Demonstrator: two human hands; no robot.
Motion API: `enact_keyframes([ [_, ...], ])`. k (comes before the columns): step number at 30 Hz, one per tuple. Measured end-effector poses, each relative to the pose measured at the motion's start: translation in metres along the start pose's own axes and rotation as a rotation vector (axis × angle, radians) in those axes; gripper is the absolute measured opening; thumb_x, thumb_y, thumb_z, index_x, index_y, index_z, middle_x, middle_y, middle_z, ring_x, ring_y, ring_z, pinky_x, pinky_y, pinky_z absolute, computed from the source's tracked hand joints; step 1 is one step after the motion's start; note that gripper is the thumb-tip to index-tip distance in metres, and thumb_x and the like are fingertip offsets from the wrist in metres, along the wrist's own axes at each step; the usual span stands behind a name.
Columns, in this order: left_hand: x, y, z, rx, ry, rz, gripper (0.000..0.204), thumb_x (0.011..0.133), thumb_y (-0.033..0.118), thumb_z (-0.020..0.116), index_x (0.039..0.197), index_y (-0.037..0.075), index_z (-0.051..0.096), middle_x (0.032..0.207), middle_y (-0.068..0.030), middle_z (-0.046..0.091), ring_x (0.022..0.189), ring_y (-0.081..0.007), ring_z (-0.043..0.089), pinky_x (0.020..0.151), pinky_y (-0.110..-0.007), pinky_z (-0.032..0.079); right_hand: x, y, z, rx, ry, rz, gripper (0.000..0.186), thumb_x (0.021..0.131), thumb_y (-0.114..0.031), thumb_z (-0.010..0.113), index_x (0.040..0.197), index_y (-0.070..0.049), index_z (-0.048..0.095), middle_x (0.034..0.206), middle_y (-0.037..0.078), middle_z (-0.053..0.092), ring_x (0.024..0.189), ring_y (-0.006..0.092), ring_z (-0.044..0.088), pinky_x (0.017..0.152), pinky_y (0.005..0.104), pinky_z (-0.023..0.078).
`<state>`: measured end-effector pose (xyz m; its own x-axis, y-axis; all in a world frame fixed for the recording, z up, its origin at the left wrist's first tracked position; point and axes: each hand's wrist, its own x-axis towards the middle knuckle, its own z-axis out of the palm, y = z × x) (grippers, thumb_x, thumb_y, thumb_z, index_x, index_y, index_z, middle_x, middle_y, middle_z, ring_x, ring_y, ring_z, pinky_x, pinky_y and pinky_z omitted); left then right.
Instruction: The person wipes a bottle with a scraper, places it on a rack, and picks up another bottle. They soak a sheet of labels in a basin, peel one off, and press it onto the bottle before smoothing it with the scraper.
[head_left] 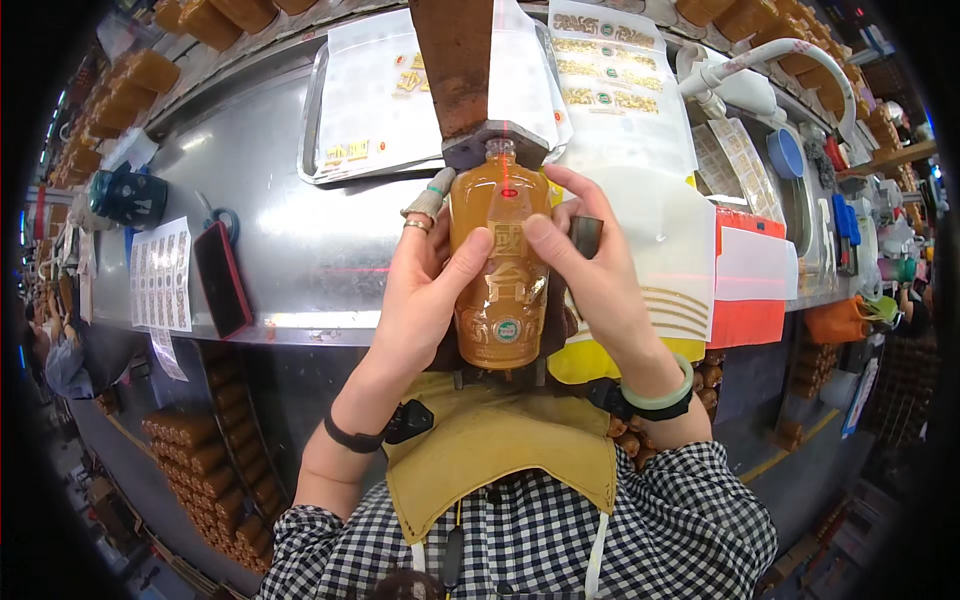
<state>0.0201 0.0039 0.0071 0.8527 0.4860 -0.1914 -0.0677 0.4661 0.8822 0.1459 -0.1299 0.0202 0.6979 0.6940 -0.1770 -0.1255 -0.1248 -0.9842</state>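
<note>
An amber glass bottle (500,335) lies in front of me with its clear neck pointing away, resting against a dark metal bracket on a brown upright post (452,70). Gold raised characters, a small red oval and a round green emblem mark its face. My left hand (435,265) wraps the bottle's left side, thumb pressed on its front; a finger cot and a ring show on its fingers. My right hand (590,255) grips the other side, its thumb on the gold lettering. A dark cylindrical piece (586,236) sits by the right fingers. Thin red light lines cross the bottle.
Behind the post, a metal tray (312,150) holds white sheets with gold stickers. More sticker sheets (610,120) lie to the right. At left are a red-edged phone (222,280), scissors (215,215) and a label sheet (160,275). A white curved lamp arm (780,50) stands at right.
</note>
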Motion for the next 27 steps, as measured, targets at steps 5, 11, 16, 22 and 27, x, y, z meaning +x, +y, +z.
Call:
enact_keyframes([
  [5,0.0027,-0.003,-0.0012,0.019,-0.002,0.0,0.075,0.102,0.013,0.066,0.162,0.001,0.021,0.151,-0.0171,0.048,0.134,-0.0206,0.053,0.11,-0.036,0.047,-0.0006,0.0051,0.0073,0.16,0.004,0.02,0.062,0.096,-0.009,0.073,0.149,0.0,0.041,0.121,0.009,0.064,0.109,0.0131,0.063,0.09,0.0272,0.052],
  [11,0.0031,-0.0024,-0.0004,0.021,0.002,0.001,0.075,0.102,0.012,0.067,0.162,0.002,0.022,0.151,-0.0172,0.048,0.134,-0.0212,0.053,0.11,-0.037,0.047,0.0016,0.0007,0.0035,0.167,-0.025,0.061,0.063,0.095,-0.008,0.073,0.149,0.0,0.041,0.121,0.009,0.064,0.108,0.0132,0.063,0.089,0.0272,0.053],
  [16,0.0015,-0.0004,0.0021,0.028,0.013,0.012,0.074,0.102,0.011,0.066,0.162,0.002,0.023,0.151,-0.0172,0.049,0.134,-0.0213,0.053,0.11,-0.037,0.047,0.0013,0.0017,0.0043,0.161,-0.027,0.096,0.064,0.095,-0.007,0.073,0.149,0.0,0.041,0.121,0.01,0.065,0.107,0.0133,0.064,0.09,0.0276,0.053],
  [22,0.0013,-0.0008,0.0015,0.021,0.015,0.02,0.073,0.102,0.011,0.065,0.162,0.004,0.024,0.151,-0.0176,0.049,0.134,-0.022,0.053,0.11,-0.037,0.047,0.0024,0.0025,0.0057,0.216,-0.03,0.065,0.063,0.095,-0.006,0.073,0.149,0.0,0.041,0.118,0.009,0.065,0.106,0.013,0.064,0.09,0.0275,0.053],
  [27,0.0001,-0.0007,0.0016,0.039,0.025,0.001,0.074,0.102,0.011,0.065,0.162,0.005,0.023,0.15,-0.018,0.049,0.134,-0.0225,0.053,0.111,-0.038,0.047,0.0023,0.0034,0.0028,0.166,-0.033,0.081,0.063,0.094,-0.006,0.073,0.149,0.0,0.041,0.119,0.01,0.066,0.107,0.0133,0.064,0.09,0.0277,0.052],
])
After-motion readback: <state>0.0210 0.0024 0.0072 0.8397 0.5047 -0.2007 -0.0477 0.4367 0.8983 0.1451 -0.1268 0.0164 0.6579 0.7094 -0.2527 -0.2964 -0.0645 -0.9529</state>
